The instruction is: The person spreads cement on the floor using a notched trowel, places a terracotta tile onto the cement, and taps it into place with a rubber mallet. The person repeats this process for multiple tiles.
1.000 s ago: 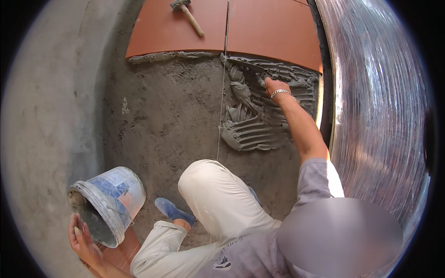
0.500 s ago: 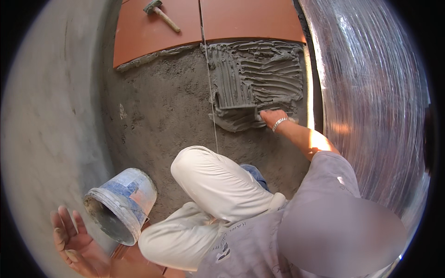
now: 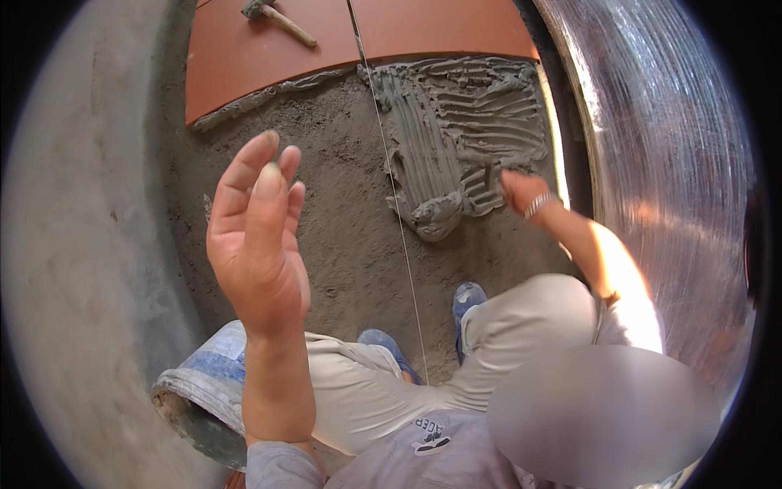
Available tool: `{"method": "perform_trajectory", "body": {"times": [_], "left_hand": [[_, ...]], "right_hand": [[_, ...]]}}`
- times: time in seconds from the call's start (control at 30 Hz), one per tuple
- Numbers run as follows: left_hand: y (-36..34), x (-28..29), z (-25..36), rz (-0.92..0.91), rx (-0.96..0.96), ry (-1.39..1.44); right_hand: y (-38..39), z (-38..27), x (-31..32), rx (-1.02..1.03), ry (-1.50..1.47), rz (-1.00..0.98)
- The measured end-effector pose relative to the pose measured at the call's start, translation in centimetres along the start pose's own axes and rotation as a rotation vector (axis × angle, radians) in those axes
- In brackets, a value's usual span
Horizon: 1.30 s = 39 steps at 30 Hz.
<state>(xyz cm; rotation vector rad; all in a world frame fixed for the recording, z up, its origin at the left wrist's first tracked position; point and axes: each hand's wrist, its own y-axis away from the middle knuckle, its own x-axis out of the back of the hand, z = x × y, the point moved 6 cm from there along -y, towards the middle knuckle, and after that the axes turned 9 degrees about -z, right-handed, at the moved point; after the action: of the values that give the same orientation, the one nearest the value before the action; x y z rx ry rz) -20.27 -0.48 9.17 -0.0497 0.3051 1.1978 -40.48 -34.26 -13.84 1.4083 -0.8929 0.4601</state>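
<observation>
My right hand (image 3: 520, 191), with a bracelet at the wrist, is closed on a notched trowel (image 3: 494, 179) at the right side of a bed of grey mortar (image 3: 452, 130). The trowel shows almost edge-on and its handle is hidden in the fist. Combed ridges run through the mortar, some lengthwise and some across, and a smooth lump sits at its near edge. My left hand (image 3: 259, 236) is raised with its fingers apart, holding nothing, above the bare rough ground left of a taut string (image 3: 407, 277).
Large terracotta tiles (image 3: 440, 28) lie at the far side, with a mallet (image 3: 279, 23) on the left one. A tipped, mortar-stained bucket (image 3: 199, 383) is at the near left. A grey wall stands left; a plastic-wrapped surface (image 3: 668, 163) borders the right.
My left hand has swung up from the lower left to the middle left. The right hand has moved the trowel rightward and slightly away. My knees have spread, showing both blue shoes.
</observation>
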Motion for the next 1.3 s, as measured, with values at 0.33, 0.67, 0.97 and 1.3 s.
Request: {"method": "perform_trajectory", "body": {"times": [0.33, 0.67, 0.97, 1.3], "left_hand": [[-1.9, -5.0, -3.8, -0.204, 0.069, 0.051], [-0.9, -13.2, -7.4, -0.469, 0.128, 0.023], [-0.4, -17.7, -9.5, -0.502, 0.153, -0.016], [-1.0, -16.8, -9.9, -0.464, 0.230, -0.098]], "right_hand": [[-1.4, -4.7, -6.0, 0.026, 0.070, -0.144], [11.2, -7.1, -12.3, -0.220, -0.317, -0.187], [11.9, -16.7, -12.6, -0.396, -0.821, -0.309], [12.9, -0.6, -15.4, -0.938, -0.888, 0.105]]}}
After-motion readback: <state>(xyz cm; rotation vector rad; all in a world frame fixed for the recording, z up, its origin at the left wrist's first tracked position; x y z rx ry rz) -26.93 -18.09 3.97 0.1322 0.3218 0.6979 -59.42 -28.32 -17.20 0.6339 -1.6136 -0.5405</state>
